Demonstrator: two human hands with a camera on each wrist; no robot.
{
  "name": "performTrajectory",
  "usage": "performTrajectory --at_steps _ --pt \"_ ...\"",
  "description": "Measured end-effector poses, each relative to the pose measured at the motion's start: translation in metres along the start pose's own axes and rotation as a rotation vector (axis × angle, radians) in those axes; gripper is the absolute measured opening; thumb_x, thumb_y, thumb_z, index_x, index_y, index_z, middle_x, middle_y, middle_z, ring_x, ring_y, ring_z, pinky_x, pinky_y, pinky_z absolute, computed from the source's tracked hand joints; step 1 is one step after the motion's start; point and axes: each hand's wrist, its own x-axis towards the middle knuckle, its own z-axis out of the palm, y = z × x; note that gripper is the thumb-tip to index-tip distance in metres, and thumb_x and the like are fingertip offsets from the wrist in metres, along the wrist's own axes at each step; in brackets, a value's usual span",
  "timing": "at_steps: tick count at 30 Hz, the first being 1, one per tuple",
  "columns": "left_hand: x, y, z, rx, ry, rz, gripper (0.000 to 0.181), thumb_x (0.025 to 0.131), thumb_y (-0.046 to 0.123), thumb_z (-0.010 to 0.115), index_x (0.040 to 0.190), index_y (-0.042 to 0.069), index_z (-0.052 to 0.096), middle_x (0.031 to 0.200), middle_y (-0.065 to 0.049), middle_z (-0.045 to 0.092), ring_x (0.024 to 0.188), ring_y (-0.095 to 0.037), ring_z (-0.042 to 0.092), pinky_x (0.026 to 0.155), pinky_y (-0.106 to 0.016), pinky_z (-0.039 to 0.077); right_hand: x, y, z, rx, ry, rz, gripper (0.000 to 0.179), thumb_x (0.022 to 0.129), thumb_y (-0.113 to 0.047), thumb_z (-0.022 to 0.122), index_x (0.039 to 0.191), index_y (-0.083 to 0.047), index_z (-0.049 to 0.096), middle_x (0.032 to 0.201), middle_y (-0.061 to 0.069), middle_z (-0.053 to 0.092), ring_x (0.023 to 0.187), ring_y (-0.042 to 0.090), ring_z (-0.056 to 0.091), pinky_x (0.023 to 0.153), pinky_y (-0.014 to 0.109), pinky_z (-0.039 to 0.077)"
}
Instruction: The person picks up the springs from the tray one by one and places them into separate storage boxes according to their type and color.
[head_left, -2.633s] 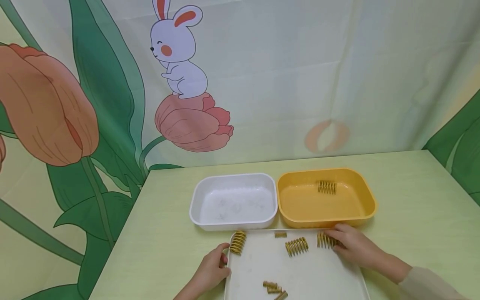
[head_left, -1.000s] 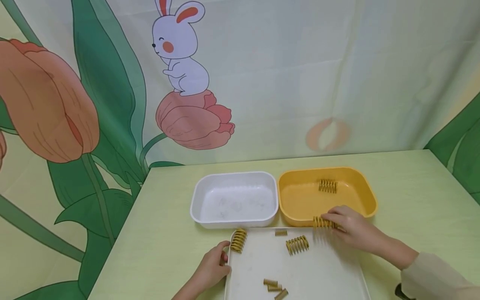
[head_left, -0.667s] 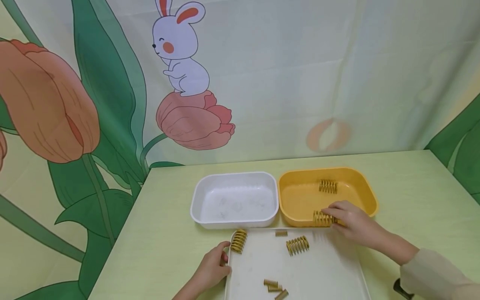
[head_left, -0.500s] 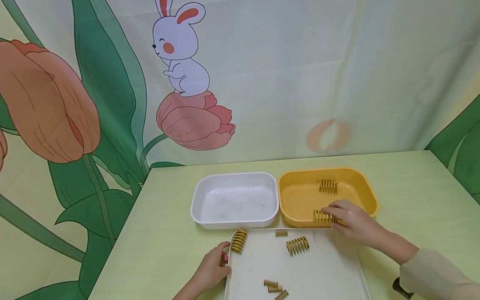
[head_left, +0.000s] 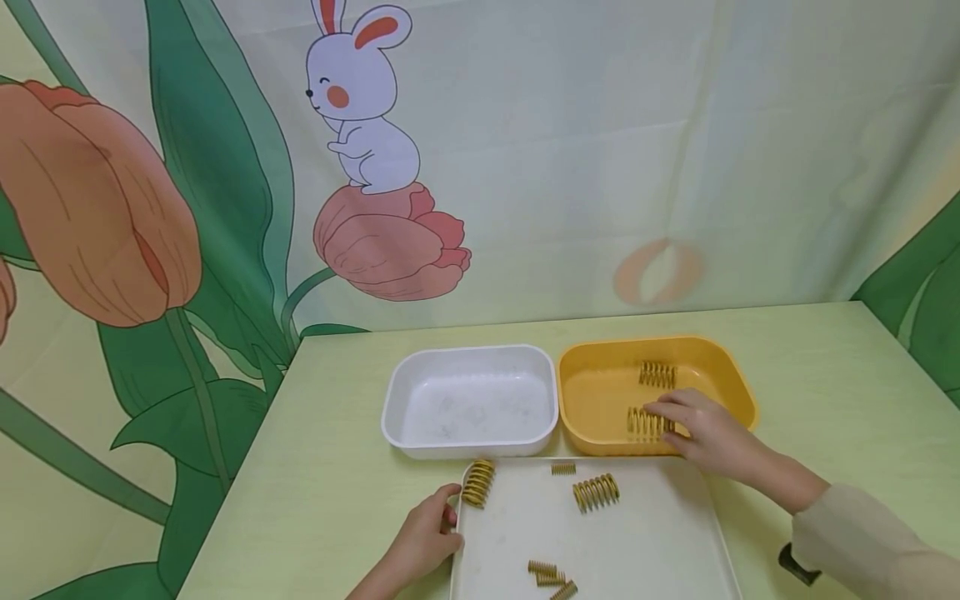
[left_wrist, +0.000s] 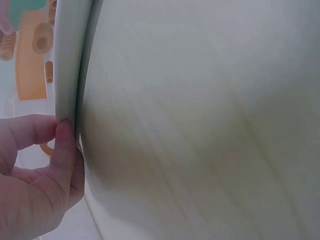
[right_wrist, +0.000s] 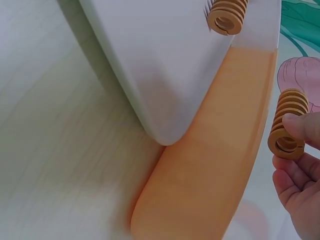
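Note:
My right hand (head_left: 712, 437) pinches a large gold coil spring (head_left: 642, 423) over the near part of the yellow bin (head_left: 596, 400). In the right wrist view, thumb and fingers are on either side of that spring (right_wrist: 291, 107). Another large spring (head_left: 657, 374) lies inside the bin, toward the back. My left hand (head_left: 420, 533) grips the left edge of the white tray (head_left: 615, 554); the left wrist view shows the fingers pinching its rim (left_wrist: 70, 65). On the tray are a large spring (head_left: 596, 492) at the middle, one (head_left: 477, 483) in the far left corner, and a small spring (head_left: 563, 469) along the far edge.
Several small springs (head_left: 551, 577) lie together near the front of the tray. A white bin (head_left: 472, 404) stands against the left side of the yellow one, both just beyond the tray. A printed cloth (head_left: 525, 167) hangs behind the green table (head_left: 315, 467).
My right hand has lifted the large spring from the tray's far right and carried it forward over the yellow bin. The left hand stays on the tray's edge.

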Motion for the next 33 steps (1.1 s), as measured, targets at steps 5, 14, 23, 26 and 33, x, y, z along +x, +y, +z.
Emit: performTrajectory --at_steps 5,14,23,26,33 --pt "0.000 0.000 0.000 -0.004 -0.002 -0.005 0.061 0.064 -0.006 0.058 0.122 -0.006 0.040 0.078 -0.005 0.047 0.061 -0.008 0.041 0.052 -0.018 0.035 0.002 0.003 0.002 0.015 -0.021 0.034 0.037 0.064 -0.001 0.072 0.101 0.000 0.063 0.096 0.014 0.060 0.087 0.028 0.057 0.072 0.039 0.048" --pt "0.000 -0.001 0.001 -0.005 0.003 -0.007 0.061 0.064 -0.006 0.058 0.122 -0.006 0.040 0.079 -0.005 0.047 0.062 -0.008 0.042 0.052 -0.018 0.036 0.008 0.010 0.007 0.053 -0.071 0.091 0.036 0.068 0.000 0.069 0.103 0.001 0.062 0.100 0.015 0.060 0.092 0.030 0.056 0.076 0.042 0.047" --pt "0.001 -0.004 0.000 0.040 0.013 0.034 0.058 0.063 -0.006 0.056 0.120 -0.007 0.042 0.077 -0.004 0.047 0.060 -0.005 0.040 0.054 -0.018 0.035 0.013 0.016 0.011 0.045 -0.065 0.077 0.036 0.068 0.001 0.068 0.104 0.002 0.062 0.098 0.017 0.060 0.089 0.031 0.056 0.075 0.042 0.047" --pt "0.001 -0.004 0.000 0.043 0.015 0.036 0.059 0.063 -0.006 0.056 0.120 -0.007 0.042 0.077 -0.004 0.047 0.060 -0.004 0.040 0.053 -0.018 0.035 0.014 0.019 0.014 0.041 -0.065 0.079 0.037 0.068 0.001 0.068 0.104 0.002 0.062 0.097 0.017 0.060 0.088 0.031 0.056 0.075 0.043 0.047" --pt "0.001 -0.004 0.000 0.032 0.012 0.031 0.059 0.063 -0.005 0.056 0.120 -0.006 0.042 0.077 -0.004 0.047 0.060 -0.005 0.040 0.053 -0.018 0.035 0.015 0.027 0.020 0.045 -0.110 0.121 0.037 0.069 0.001 0.067 0.106 0.002 0.061 0.098 0.017 0.059 0.090 0.031 0.055 0.076 0.043 0.047"
